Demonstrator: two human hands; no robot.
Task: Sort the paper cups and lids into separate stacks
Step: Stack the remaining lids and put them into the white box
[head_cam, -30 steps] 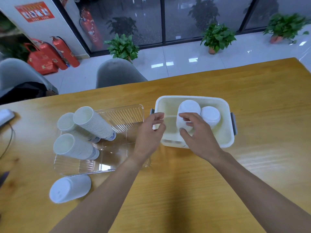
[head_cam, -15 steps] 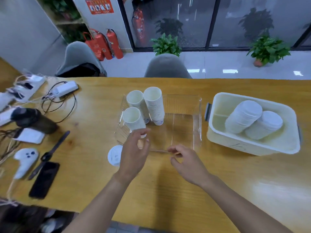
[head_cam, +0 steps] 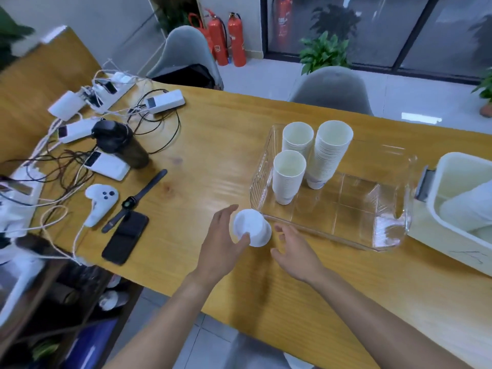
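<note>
At the left end of the long yellow-brown wooden table point(head_cam: 202, 161) lie white rectangular power banks and chargers point(head_cam: 106, 165) in a tangle of black and white cables, with a dark cylindrical bottle point(head_cam: 125, 146) on its side among them. Next come a white handheld game controller point(head_cam: 99, 201), a black wristwatch with its strap laid out flat point(head_cam: 134, 201) and a black slab smartphone point(head_cam: 125, 237) near the front edge. The left hand point(head_cam: 222, 247) curls its thumb and fingers around a short white stack of plastic lids point(head_cam: 251, 230), gripping it just in front of the near-left corner of the clear ribbed plastic tray point(head_cam: 372, 233). The right hand point(head_cam: 295, 251) is beside the stack, fingers spread and holding nothing; whether it touches the lids cannot be told. Inside the tray, at its left end, stand three upright stacks of white paper cups point(head_cam: 332, 155), mouths up, two behind and one in front. At the right edge of view sits a cream plastic bin with a grey handle point(head_cam: 436, 206), just beside the tray, holding more white stacked lids point(head_cam: 468, 206), partly cut off.
</note>
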